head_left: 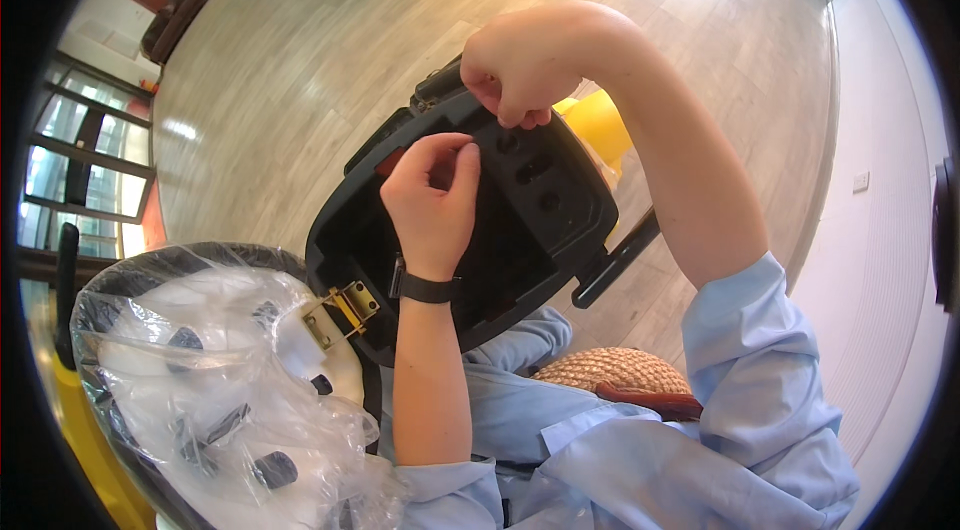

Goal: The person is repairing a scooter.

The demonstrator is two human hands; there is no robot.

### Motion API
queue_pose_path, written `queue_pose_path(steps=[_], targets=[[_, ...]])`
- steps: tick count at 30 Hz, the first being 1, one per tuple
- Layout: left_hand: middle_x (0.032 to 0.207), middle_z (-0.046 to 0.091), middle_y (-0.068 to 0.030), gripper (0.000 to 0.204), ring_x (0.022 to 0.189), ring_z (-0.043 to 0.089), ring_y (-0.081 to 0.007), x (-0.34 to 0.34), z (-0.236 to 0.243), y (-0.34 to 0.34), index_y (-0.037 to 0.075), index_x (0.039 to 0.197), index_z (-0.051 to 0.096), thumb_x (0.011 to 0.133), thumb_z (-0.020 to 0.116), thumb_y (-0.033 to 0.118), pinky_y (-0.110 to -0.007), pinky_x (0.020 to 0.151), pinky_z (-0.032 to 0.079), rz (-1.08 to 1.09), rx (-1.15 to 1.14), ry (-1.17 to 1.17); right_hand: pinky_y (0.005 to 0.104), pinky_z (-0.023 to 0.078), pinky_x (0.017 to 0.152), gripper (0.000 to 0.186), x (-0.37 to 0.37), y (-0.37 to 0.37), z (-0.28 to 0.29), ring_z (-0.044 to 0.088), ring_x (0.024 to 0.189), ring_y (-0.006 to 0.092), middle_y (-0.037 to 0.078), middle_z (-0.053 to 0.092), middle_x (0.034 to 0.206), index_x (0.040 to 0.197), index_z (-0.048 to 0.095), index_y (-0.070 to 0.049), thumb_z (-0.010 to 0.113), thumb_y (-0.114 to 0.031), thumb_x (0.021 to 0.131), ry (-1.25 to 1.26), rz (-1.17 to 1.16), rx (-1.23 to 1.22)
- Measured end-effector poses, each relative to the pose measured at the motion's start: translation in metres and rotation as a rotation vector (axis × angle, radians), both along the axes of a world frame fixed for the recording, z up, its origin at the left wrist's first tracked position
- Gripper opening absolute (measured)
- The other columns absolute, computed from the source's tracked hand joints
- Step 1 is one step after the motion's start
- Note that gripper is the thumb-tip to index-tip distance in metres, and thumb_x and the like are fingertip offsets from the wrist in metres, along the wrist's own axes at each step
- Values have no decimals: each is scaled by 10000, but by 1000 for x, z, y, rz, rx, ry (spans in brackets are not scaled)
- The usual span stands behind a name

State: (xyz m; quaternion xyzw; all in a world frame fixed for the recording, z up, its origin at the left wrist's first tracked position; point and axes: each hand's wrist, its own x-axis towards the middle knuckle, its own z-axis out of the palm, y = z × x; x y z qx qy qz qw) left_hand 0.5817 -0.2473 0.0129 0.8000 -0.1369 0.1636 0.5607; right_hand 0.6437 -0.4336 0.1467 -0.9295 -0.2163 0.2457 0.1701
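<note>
My left hand (432,194), with a dark band on the wrist, is closed in a pinch over the black plastic storage compartment (585,195); anything between its fingers is hidden. A red piece (390,162) shows beside it inside. My right hand (515,70) is above the compartment's far right part, fingers curled down over a row of round recesses (533,168); I cannot make out anything in them. A brass-coloured hinge (355,305) joins the compartment to a raised lid or seat (200,360) with white underside, wrapped in clear plastic. A yellow body part (600,125) shows behind.
A woven straw round object (610,370) sits below the compartment on the right. A black bar (610,260) sticks out at the right. Pale wood-look floor (250,80) surrounds it. A white wall (875,230) is at right, glazed doors (85,150) at left, a dark sofa (180,10) farther back.
</note>
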Motion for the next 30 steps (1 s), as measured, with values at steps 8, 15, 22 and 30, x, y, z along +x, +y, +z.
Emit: queue_pose_path(steps=[8,15,22,30], targets=[[644,617,-97,221,542,602,-206,-5,1,3,31,745,653,870,760,179,-322,535,466,32,342,-78,339,569,641,142,-4,-6,9,721,698,201,102,728,761,869,714,-12,698,-131,793,-67,91,207],[672,632,-184,327,613,654,-369,-3,-4,2,24,676,651,837,770,282,-408,549,496,-33,536,-162,408,545,693,87,-85,-6,-16,676,751,342,142,688,784,906,696,-31,700,-90,842,-560,20,427],[611,605,-191,444,564,631,-380,-3,-7,3,25,625,653,885,723,378,-425,523,486,-15,567,-89,394,550,697,86,-147,-12,-68,692,760,339,147,709,830,944,694,-23,740,-84,905,-673,-302,473],[606,618,-189,459,569,649,-374,-4,-8,5,34,646,692,894,709,420,-429,533,503,-25,558,-40,414,556,701,163,-150,-7,-96,708,774,341,156,715,839,912,672,-13,764,-146,928,-710,-444,389]])
